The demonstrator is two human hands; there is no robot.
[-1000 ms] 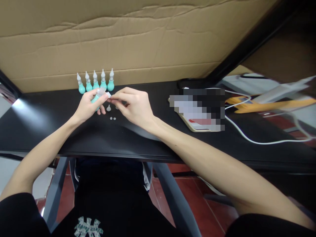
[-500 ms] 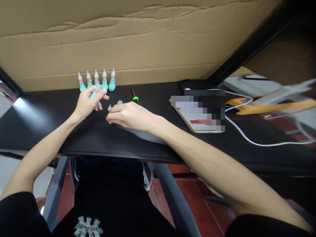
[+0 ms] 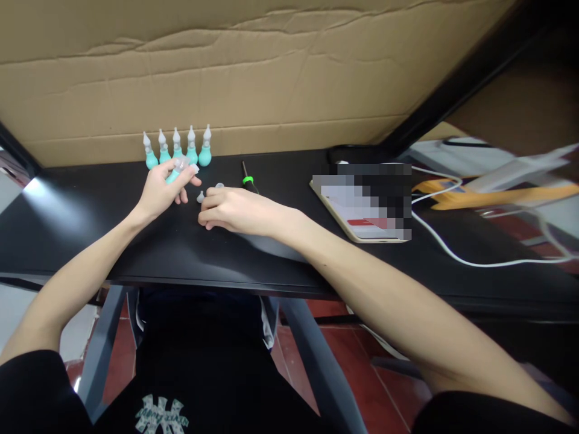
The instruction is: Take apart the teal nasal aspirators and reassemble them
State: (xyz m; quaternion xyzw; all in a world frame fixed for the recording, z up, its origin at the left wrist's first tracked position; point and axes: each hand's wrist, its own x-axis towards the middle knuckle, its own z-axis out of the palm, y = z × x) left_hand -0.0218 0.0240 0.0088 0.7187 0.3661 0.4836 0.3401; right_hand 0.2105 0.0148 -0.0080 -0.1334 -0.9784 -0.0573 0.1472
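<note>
My left hand [image 3: 163, 188] is closed around a teal nasal aspirator bulb [image 3: 173, 175] with a clear section [image 3: 181, 163] at its upper end. Low over the table, to the right of it, my right hand [image 3: 235, 208] has its fingers curled together; whatever they may hold is hidden. Just beyond those fingertips lies a small whitish nozzle-like piece [image 3: 201, 196]. A round clear part [image 3: 219, 185] shows partly behind the right hand's knuckles. Several teal nasal aspirators [image 3: 205, 152] with white pointed tips stand in a row at the back, some partly covered by my left hand.
A screwdriver [image 3: 248, 179] with a green ring lies beyond my right hand. To the right rests a phone [image 3: 362, 208], its screen blurred out, near a white cable [image 3: 470, 264] and a yellow-orange strip [image 3: 456, 198]. A cardboard wall [image 3: 271, 90] closes off the table's back.
My right hand has shifted slightly to the right, its fingers now more curled, and covers more of the round clear part. My left hand keeps its hold, almost unmoved.
</note>
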